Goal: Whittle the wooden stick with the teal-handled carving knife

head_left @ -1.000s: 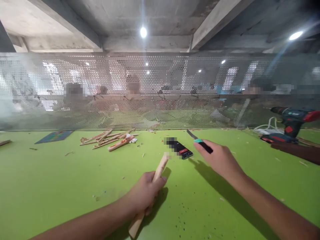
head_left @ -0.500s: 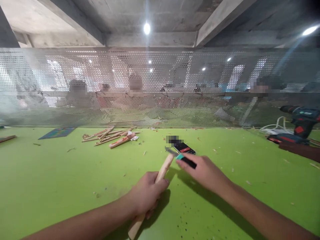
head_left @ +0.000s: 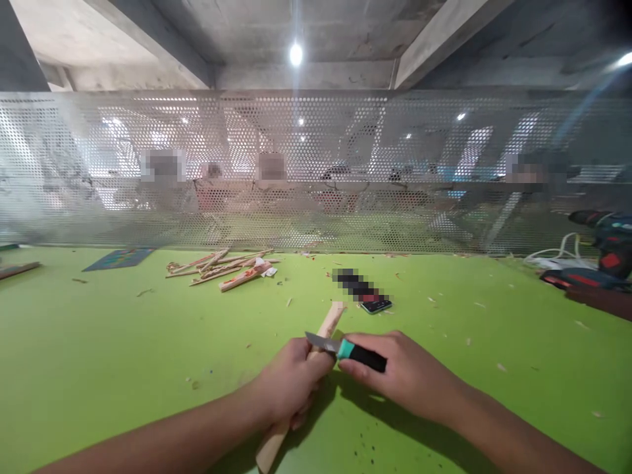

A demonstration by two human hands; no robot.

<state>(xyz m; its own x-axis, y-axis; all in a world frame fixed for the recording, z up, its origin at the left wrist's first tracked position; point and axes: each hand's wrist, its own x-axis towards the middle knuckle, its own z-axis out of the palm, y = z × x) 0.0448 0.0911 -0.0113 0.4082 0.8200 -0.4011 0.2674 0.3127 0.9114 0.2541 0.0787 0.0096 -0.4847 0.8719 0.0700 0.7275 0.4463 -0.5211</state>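
A pale wooden stick point(head_left: 330, 320) slants up from the bottom middle of the view. My left hand point(head_left: 293, 382) is wrapped round its middle, and both of its ends show. In my right hand point(head_left: 395, 368) is a knife point(head_left: 365, 355) with a black and teal handle. Its blade points left and lies across the stick, just above my left thumb. Whether the edge bites into the wood cannot be made out.
Beyond my hands a phone point(head_left: 376, 305) lies on the green table point(head_left: 148, 355). Several carved sticks point(head_left: 244, 275) and a coloured sheet point(head_left: 118, 259) are further left. A power drill point(head_left: 612, 243) stands at the right. A perforated screen point(head_left: 296, 217) closes the far edge.
The knife in my right hand has come down along the stick, from its far tip to near my left thumb. My left hand keeps its hold. The view has shifted slightly.
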